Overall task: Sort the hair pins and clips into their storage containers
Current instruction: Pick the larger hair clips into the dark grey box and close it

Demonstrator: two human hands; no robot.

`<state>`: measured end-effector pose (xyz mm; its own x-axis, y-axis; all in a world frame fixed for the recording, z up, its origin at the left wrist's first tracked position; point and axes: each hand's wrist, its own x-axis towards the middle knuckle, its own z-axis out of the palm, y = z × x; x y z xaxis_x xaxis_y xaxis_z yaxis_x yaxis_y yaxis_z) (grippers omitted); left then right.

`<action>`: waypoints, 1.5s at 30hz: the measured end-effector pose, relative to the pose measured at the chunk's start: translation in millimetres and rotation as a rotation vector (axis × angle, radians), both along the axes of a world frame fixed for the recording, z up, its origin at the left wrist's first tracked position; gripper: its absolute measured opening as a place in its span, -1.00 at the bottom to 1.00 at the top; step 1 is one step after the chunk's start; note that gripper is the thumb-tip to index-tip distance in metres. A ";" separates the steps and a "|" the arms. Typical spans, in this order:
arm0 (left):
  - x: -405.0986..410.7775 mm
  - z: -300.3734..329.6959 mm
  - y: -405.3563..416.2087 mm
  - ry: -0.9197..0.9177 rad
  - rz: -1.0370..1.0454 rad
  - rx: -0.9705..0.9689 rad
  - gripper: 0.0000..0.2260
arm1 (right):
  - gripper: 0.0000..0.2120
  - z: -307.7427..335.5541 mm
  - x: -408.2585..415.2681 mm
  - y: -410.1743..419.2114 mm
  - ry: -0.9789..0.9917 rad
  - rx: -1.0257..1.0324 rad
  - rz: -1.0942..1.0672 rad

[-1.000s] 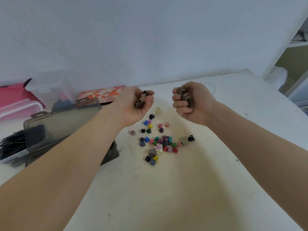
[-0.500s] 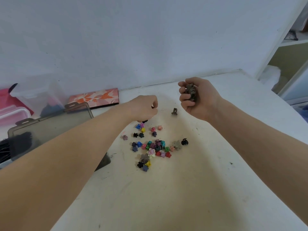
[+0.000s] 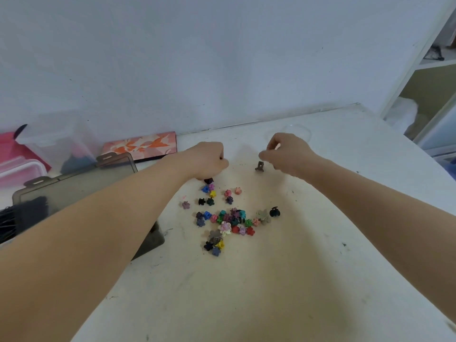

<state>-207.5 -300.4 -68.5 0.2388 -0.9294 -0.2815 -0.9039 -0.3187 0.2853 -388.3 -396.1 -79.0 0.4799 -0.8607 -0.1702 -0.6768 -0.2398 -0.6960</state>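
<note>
A smoky box sits at the table's left edge beside the clip pile. Both the left hand and the right hand are curled; any contents are hidden.

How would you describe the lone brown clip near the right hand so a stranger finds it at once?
Start at the white table and find the scatter of small colourful flower-shaped clips in its middle. Look beyond it, toward the wall, just left of the right hand: the small brown claw clip stands there alone. It is plain brown, not flower-shaped, and apart from the pile.
</note>
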 end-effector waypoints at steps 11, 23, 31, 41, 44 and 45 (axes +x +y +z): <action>24.2 18.2 25.2 0.761 0.567 -0.178 -0.85 | -0.74 -17.5 16.7 12.9 0.202 -0.167 0.113; 25.7 -14.3 26.1 -0.206 -0.055 0.032 -0.62 | -0.82 18.2 27.5 26.1 -0.803 1.045 -0.048; 29.7 4.1 36.2 0.287 0.187 -0.118 -0.79 | -0.84 25.6 34.2 37.8 -0.869 1.079 -0.093; 36.4 37.4 84.5 0.775 0.310 -0.153 -0.85 | -0.77 32.8 56.4 66.6 -0.817 1.020 -0.114; 35.2 37.8 97.7 0.792 0.300 -0.117 -0.85 | -0.76 32.8 56.4 76.7 -0.811 1.014 -0.130; 34.7 38.7 101.2 0.795 0.298 -0.110 -0.85 | -0.76 33.3 56.3 79.4 -0.814 1.010 -0.136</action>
